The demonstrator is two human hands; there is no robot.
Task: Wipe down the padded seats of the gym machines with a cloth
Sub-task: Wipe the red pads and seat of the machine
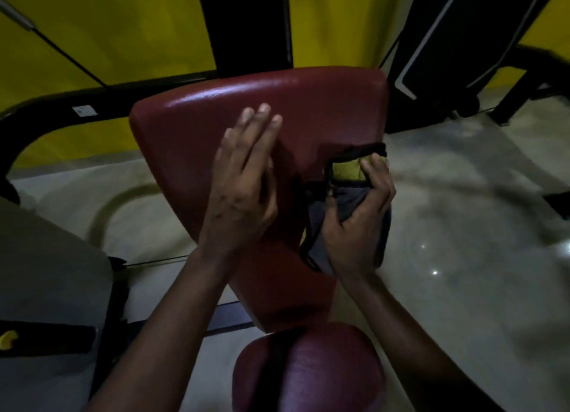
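while right hand point(357, 217) grips cloth point(345, 201), beside red pad point(191, 140)

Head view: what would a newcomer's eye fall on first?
The big dark-red pad fills the middle of the frame, glossy against the yellow wall behind it. The left hand stretches open-fingered over the pad's centre, while the right hand grips a bunched grey-and-yellow cloth at the pad's right edge.

dark red pad point(197, 140); grey-yellow cloth point(345, 201), black trim.
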